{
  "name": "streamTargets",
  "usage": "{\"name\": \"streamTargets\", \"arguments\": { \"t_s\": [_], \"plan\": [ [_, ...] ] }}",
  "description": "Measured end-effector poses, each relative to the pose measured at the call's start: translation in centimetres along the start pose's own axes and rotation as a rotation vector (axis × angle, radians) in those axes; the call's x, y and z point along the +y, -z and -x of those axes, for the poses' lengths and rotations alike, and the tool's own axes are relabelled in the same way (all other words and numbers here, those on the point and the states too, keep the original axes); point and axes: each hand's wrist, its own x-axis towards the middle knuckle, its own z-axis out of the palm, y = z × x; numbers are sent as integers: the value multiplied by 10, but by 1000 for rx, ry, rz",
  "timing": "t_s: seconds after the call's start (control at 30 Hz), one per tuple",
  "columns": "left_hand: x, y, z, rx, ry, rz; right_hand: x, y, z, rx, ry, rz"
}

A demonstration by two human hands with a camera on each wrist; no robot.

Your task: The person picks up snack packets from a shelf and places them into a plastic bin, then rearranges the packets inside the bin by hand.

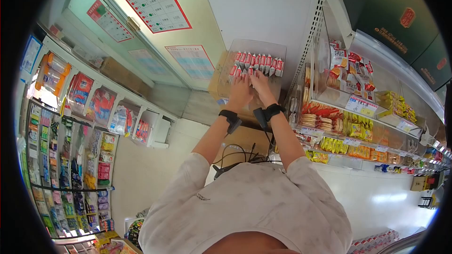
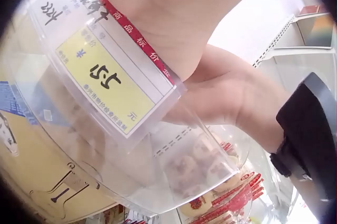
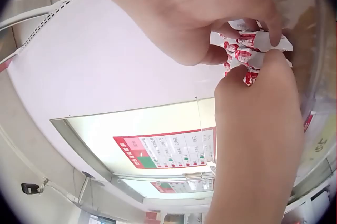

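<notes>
Both hands were busy right in the snacks: from the head view, the left hand (image 1: 241, 94) and the right hand (image 1: 262, 86) were side by side, fingers down at the near edge of the red-and-white packets (image 1: 258, 61). Those sat in rows inside a clear bin (image 1: 259, 47), which was up on a cardboard box (image 1: 217, 73) against the white wall (image 1: 263, 4). Each wrist had a black band on it, and loaded snack shelves (image 1: 348, 113) ran along the right side. Left wrist view was mostly the heel of the left hand right above a handwritten price tag (image 2: 108, 79) on the bin's front, with the right forearm crossing behind; fingertips were out of frame, so no telling the grip from that one. Right wrist view was way better: the right hand had its thumb and fingers pinched around packets, and the left hand's thumb and finger were curled onto others just beside. A red-bordered poster (image 3: 168, 149) showed below the wall, too.
</notes>
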Motion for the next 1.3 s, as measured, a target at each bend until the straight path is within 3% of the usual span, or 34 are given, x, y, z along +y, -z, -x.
{"name": "streamTargets", "arguments": {
  "t_s": [0.03, 0.13, 0.23, 0.43, 0.53, 0.67, 0.73, 0.93, 1.07, 1.17, 1.3],
  "plan": [
    [-1, -2, 2, 7, -1, -13, -6, 1, 3, -31, 4, 23],
    [-2, -4, 4, 38, -9, -38, 5, -15, -1, 149, 60, 47],
    [-4, -2, 2, 3, -24, -100, -16, -1, 8, -15, 13, 66],
    [-16, -14, -14, -71, 11, -197, 15, -4, -15, -94, -38, 158],
    [-23, -18, -19, -30, -43, -210, 21, -12, -21, -39, -78, 220],
    [-24, -7, -16, 45, -112, -148, 16, -7, -27, -123, -100, 276],
    [-18, -8, -8, 150, -134, -7, 15, -3, -19, -133, -66, 102],
    [11, 22, 26, 41, 39, 5, 7, 6, 5, -195, -60, 72],
    [25, 40, 51, 180, 108, 154, -16, 10, 15, -228, -24, 170],
    [61, 96, 71, 203, 223, 276, -17, 0, 14, -195, 18, 307],
    [74, 141, 106, 275, 353, 249, -8, -18, 12, -137, 150, 212]
  ]
}}
